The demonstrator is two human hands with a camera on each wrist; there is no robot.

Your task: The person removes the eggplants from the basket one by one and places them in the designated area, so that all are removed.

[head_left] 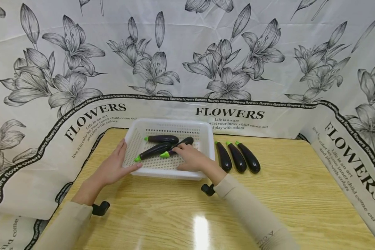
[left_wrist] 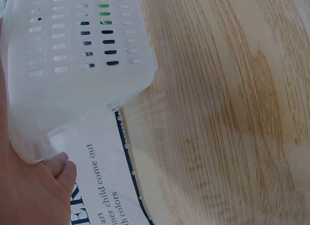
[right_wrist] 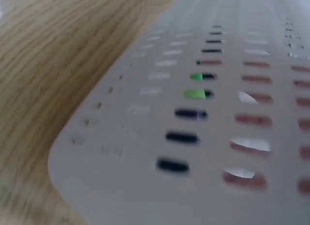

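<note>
A white perforated plastic basket (head_left: 172,175) stands on the table with three dark purple eggplants inside. One eggplant (head_left: 161,139) lies toward the back and a second eggplant (head_left: 154,151) slants in front of it. The third eggplant (head_left: 187,140) is partly hidden beneath my right hand (head_left: 192,158), whose fingers touch its middle while the thumb is spread apart toward the front wall. My left hand (head_left: 114,168) grips the basket's left rim, thumb along the front edge; in the left wrist view its fingertips (left_wrist: 65,174) curl round the rim. Through the slots, the right wrist view shows dark eggplant and green stem.
Right of the basket, three more eggplants (head_left: 237,158) lie side by side on the wooden table (head_left: 287,194), green stems pointing away. A white cloth (head_left: 175,107) with printed flowers and lettering rises behind and along both sides. Each wrist carries a small black device (head_left: 101,208).
</note>
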